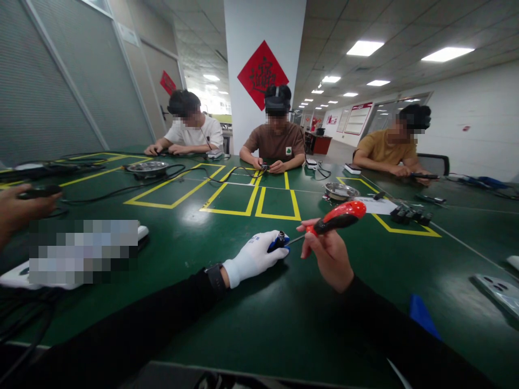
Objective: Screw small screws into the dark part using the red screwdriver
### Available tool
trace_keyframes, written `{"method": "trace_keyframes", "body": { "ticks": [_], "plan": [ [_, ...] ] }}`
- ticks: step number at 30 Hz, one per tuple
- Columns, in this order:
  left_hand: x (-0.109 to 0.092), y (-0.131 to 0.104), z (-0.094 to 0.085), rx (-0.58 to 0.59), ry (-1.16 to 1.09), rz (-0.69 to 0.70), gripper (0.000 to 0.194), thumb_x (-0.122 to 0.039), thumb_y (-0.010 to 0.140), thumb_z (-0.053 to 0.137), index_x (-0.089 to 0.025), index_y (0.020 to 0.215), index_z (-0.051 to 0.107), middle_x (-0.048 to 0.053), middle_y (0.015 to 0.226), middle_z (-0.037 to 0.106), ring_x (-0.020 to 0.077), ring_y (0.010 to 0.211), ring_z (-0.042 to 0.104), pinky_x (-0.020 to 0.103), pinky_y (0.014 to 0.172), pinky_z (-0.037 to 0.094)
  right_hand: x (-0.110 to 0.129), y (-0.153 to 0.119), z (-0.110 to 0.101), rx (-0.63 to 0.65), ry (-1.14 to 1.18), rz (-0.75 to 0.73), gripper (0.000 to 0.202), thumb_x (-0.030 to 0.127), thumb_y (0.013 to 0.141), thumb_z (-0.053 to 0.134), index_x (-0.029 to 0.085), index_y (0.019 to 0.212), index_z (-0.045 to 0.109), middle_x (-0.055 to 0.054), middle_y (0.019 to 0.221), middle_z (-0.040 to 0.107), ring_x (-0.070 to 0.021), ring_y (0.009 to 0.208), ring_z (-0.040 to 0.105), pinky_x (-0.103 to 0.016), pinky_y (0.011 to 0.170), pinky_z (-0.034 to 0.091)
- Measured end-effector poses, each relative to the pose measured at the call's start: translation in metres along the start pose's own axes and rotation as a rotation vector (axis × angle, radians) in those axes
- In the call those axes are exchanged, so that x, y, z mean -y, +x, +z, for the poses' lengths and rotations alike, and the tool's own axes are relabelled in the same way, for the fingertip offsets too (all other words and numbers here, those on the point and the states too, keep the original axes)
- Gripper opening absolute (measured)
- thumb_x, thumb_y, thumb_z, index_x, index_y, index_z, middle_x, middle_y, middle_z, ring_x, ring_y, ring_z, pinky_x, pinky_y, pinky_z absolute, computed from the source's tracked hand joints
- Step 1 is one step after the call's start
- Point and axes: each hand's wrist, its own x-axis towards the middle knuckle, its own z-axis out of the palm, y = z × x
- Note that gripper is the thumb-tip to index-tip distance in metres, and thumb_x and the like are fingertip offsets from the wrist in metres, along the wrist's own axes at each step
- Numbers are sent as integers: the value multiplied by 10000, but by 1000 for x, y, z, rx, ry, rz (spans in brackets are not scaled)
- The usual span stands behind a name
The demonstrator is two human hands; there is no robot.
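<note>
My left hand, in a white glove with blue fingertips, is closed around a small black part with a round metal fitting on top. The exact kind of this part I cannot make out. In my bare right hand is a screwdriver with a red and black handle, held between thumb and fingers. Its thin shaft slants down to the left, and the tip meets the black part by my gloved fingers. Whether the tip sits in a screw is too small to tell.
Yellow tape rectangles mark the green table. Beyond are a metal bowl, several black parts, paper and cables. A blurred white device lies left, near another person's hand. A phone lies right. Three people sit across.
</note>
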Motion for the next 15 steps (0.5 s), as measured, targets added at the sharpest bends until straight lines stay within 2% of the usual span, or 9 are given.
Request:
{"method": "trace_keyframes", "body": {
  "ticks": [2,6,8,12,15],
  "plan": [
    [0,0,0,3,5,-3,270,-424,836,497,-191,929,594,29,863,630,187,786,575,297,732,447,-2,-2,0,-56,-69,-63,169,317,860,532,186,964,559,-14,823,609,-93,502,555,-269,519,466],
    [1,-1,0,26,7,7,296,-427,857,464,-201,1001,589,43,913,634,199,840,586,315,773,457,-4,-1,0,-292,74,-144,207,376,910,421,196,916,522,1,734,597,-105,500,550,-267,501,450],
    [1,-1,0,-8,43,39,357,-440,858,463,-208,1111,562,70,1035,618,223,957,571,351,862,443,-6,3,-3,-391,129,-145,222,396,909,412,198,904,511,8,709,585,-105,495,543,-256,485,433],
    [4,-1,0,-138,210,132,726,-564,723,602,-198,1323,420,128,1284,482,318,1218,406,461,1058,279,-18,13,-12,-531,159,-63,254,425,880,458,183,880,538,4,740,569,-88,503,523,-238,485,417],
    [8,0,1,-118,252,111,867,-582,679,638,-202,1393,324,133,1314,467,352,1266,352,504,1082,222,-30,17,-17,-571,129,56,308,476,836,514,174,871,566,9,717,549,-86,509,500,-226,470,406]
  ]
}}
